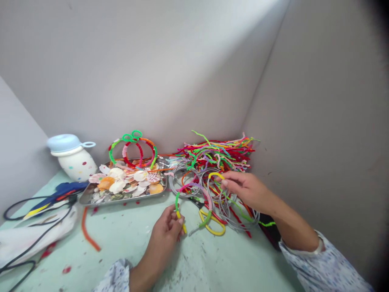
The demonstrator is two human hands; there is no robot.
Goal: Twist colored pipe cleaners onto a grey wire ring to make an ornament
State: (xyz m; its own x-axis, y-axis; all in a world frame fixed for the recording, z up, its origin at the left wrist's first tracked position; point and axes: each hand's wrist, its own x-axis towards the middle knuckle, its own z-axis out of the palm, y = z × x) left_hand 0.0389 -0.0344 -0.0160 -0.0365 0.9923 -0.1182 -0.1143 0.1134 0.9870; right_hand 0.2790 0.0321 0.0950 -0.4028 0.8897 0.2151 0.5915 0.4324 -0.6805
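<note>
My left hand [166,230] rests on the pale green table [130,247], fingers pinched on the lower end of a wire ring wrapped in green, yellow and pink pipe cleaners [194,190]. My right hand [243,187] pinches a yellow pipe cleaner [216,175] at the ring's upper right. Bare grey wire rings [226,205] and yellow-handled scissors [211,225] lie under the ring. A heap of coloured pipe cleaners [217,154] is piled in the corner behind.
A metal tray [91,197] holds several seashells, with finished pipe-cleaner rings [133,148] standing at its back. A white spotted jar with a blue lid [73,156], a blue glue gun [62,191] with black cord and an orange pipe cleaner [88,233] lie left. Grey walls enclose the corner.
</note>
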